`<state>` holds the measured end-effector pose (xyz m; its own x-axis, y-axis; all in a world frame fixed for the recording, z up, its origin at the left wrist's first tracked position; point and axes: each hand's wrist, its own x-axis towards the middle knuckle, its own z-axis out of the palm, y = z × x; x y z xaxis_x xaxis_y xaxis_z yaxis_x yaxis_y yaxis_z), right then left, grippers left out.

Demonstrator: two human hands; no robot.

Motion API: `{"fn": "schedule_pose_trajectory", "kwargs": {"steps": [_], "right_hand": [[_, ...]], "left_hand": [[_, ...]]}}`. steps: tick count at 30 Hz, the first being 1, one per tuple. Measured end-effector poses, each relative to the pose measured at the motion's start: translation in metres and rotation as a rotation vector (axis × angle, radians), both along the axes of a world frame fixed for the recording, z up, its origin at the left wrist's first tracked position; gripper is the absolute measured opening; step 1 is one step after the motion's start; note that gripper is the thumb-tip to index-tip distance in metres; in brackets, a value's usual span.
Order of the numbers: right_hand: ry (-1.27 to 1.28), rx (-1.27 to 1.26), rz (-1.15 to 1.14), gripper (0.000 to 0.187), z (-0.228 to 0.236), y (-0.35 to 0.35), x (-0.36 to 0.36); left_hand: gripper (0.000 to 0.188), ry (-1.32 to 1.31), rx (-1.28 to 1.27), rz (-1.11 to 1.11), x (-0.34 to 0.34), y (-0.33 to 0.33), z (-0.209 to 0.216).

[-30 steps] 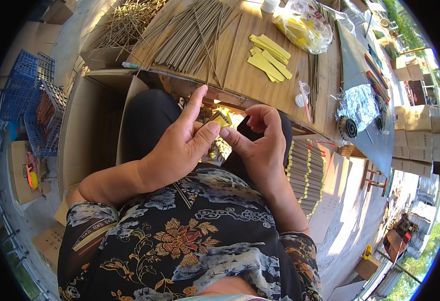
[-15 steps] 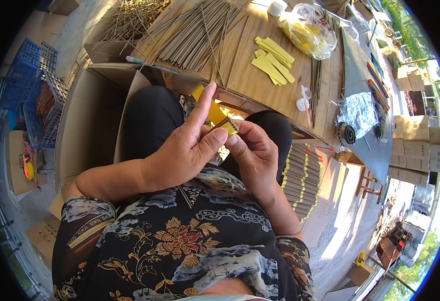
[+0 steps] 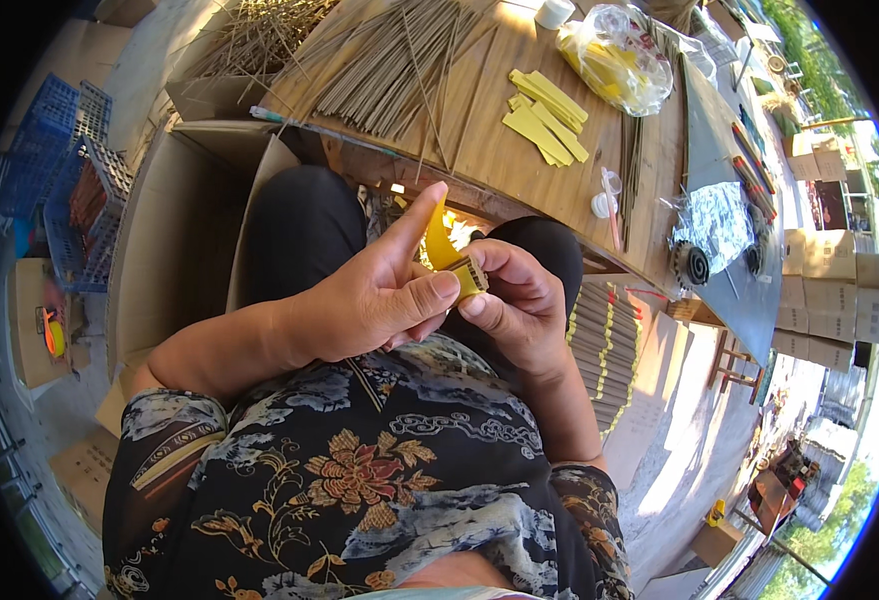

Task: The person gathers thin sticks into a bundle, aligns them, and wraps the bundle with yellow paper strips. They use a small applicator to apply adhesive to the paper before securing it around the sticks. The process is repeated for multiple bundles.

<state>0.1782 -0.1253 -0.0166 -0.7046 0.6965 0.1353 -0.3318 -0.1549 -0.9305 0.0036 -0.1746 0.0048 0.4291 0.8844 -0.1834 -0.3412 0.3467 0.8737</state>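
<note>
Both hands meet above my lap, in front of the table edge. My left hand (image 3: 384,295) pinches a yellow paper strip (image 3: 441,240) with its thumb, while its index finger stretches out along the strip's far end. The strip bends round a small dark-and-yellow piece, possibly the ends of thin sticks in a row; the rest of it is hidden by my fingers. My right hand (image 3: 519,305) grips the wrapped end of the strip between thumb and fingers. On the table lie several more yellow strips (image 3: 549,118), beyond my hands.
Thin brown sticks (image 3: 389,75) are spread across the wooden table (image 3: 489,120). A clear bag of yellow strips (image 3: 619,65) and a small clear container (image 3: 609,190) stand farther right. An open cardboard box (image 3: 174,240) is at my left. Yellow-banded stick bundles (image 3: 604,350) lie at my right.
Both hands have shifted slightly right and nearer. The strip's loose end now curves upright beside my left index finger, and its wrapped end has turned.
</note>
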Motion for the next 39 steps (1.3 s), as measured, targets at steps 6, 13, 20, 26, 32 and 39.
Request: {"fn": "schedule_pose_trajectory", "kwargs": {"steps": [6,13,20,26,32,39], "right_hand": [[-0.197,0.168,0.002,0.022,0.01,0.008,0.01],[-0.215,0.558,0.072,0.014,0.021,0.023,0.013],[-0.157,0.716,0.064,0.012,0.019,0.029,0.011],[-0.119,0.792,0.082,0.009,0.023,0.03,0.008],[-0.073,0.778,0.121,0.012,0.017,0.033,0.009],[0.028,0.752,0.263,0.009,0.019,0.045,0.006]], "left_hand": [[0.082,0.006,-0.117,-0.084,0.0,-0.001,-0.002],[0.074,-0.03,-0.14,-0.206,0.001,0.0,-0.005],[0.067,-0.099,-0.116,-0.228,0.0,0.0,-0.01],[0.067,-0.162,-0.145,-0.253,-0.003,0.001,-0.015],[0.06,-0.291,-0.254,-0.238,-0.001,0.004,-0.008],[0.044,-0.326,-0.282,-0.269,0.004,0.006,-0.01]]}}
